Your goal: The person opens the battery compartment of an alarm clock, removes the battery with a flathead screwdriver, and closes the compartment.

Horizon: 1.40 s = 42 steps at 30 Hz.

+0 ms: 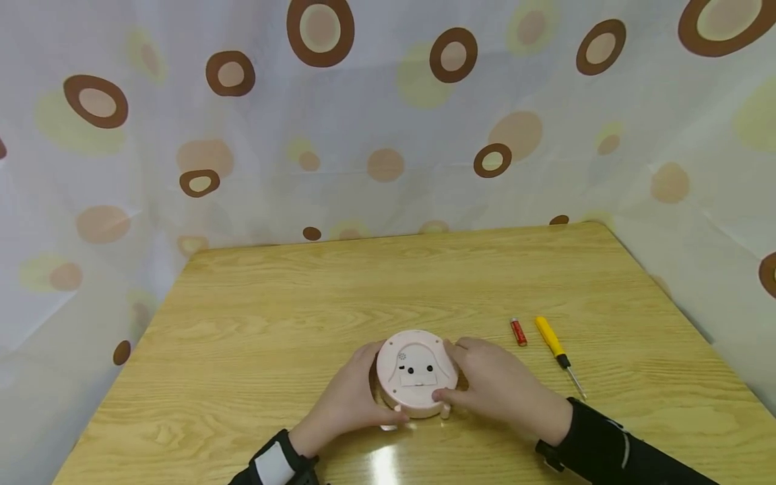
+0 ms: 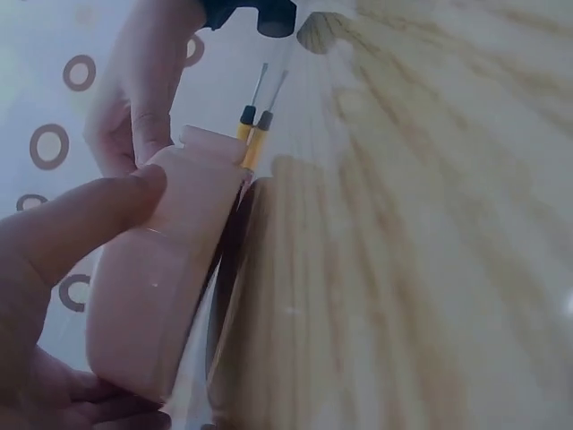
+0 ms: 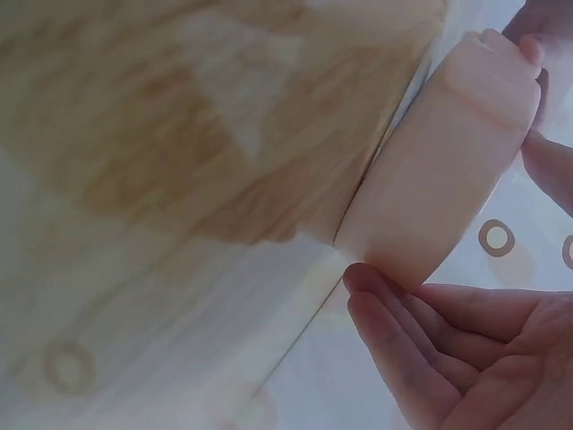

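A round, pale pink alarm clock [image 1: 418, 343] lies back side up between my two hands, just over the wooden table. Its back shows two dark knobs, a small switch, a speaker grille and a rectangular battery cover [image 1: 418, 380]. Two short feet stick out at the near edge. My left hand [image 1: 351, 397] grips the clock's left side, thumb by the near foot and fingers round the far edge. From the right, my right hand [image 1: 494, 377] holds it, thumb on the back near the lower right rim. In the left wrist view the pink side wall [image 2: 148, 287] faces the camera.
To the right on the table [image 1: 273, 316] lie a red battery [image 1: 518, 332] and a screwdriver [image 1: 552, 340] with a yellow handle, its tip toward my right forearm. A curtain [image 1: 364, 121] with circle patterns hangs behind and along the sides of the table.
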Available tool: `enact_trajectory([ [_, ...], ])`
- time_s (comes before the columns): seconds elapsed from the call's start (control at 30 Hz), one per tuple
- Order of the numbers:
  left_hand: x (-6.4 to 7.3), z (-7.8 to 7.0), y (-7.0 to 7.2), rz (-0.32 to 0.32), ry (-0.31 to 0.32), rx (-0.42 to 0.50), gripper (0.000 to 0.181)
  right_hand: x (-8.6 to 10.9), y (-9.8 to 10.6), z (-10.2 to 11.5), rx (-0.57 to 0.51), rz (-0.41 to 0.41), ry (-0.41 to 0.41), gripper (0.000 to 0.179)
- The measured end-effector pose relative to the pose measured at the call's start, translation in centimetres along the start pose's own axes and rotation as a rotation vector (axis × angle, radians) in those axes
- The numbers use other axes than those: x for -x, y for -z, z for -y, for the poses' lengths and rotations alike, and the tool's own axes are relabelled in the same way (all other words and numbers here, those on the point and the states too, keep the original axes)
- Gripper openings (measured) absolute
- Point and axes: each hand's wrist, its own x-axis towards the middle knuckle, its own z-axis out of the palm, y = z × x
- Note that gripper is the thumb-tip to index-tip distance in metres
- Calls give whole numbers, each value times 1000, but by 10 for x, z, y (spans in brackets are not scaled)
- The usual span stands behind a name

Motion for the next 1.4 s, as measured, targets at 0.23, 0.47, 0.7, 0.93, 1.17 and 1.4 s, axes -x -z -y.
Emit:
enact_trajectory([
  [0.23, 6, -3, 0, -101, -20, 55, 111, -1, 3, -2, -91, 11, 27, 83],
  [0.47, 9, -12, 3, -169, -78, 30, 108, -1, 3, -4, -124, 12, 59, 81],
  [0.7, 7, -26, 5, -227, -147, -52, 110, 1, 6, -7, -202, 31, 74, 80],
  [0.93, 1, -46, 12, -206, -191, -169, 114, 1, 3, -11, -239, 25, 122, 71],
  [1.17, -7, -62, 18, -125, -180, -259, 113, 9, 19, -6, -85, -47, 81, 58],
  [1.4, -9, -70, 21, -84, -160, -294, 116, 9, 43, 1, 82, -400, 398, 39],
])
